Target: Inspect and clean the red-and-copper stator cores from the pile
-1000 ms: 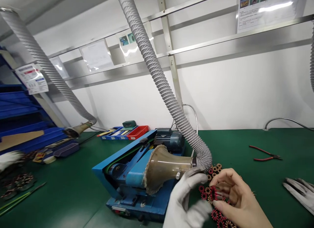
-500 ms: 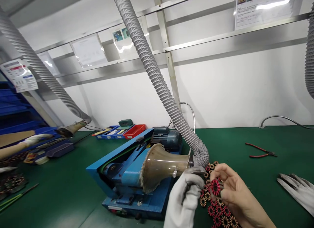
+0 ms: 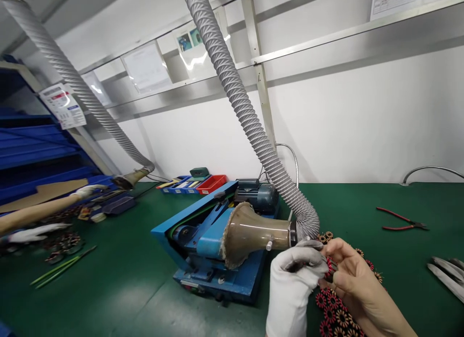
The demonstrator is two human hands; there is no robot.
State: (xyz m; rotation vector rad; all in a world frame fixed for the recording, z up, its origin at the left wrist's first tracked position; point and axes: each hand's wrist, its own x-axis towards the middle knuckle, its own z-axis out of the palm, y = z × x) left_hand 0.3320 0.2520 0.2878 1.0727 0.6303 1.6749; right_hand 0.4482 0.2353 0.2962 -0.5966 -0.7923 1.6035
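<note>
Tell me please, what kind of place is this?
Probably a factory workbench for small motor parts. A grey ribbed extraction hose feeds a funnel over a blue belt machine, red copper-wound stator cores lie on the green table mat, and instruction sheets hang above.

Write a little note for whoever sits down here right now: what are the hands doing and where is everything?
Left hand, in a white glove, and bare right hand meet on one red wound coil, fingers closed on it.
More coils lie on the green mat below the hands.
Blue belt machine with its suction funnel sits just left.
Red pliers lie far right.
</note>
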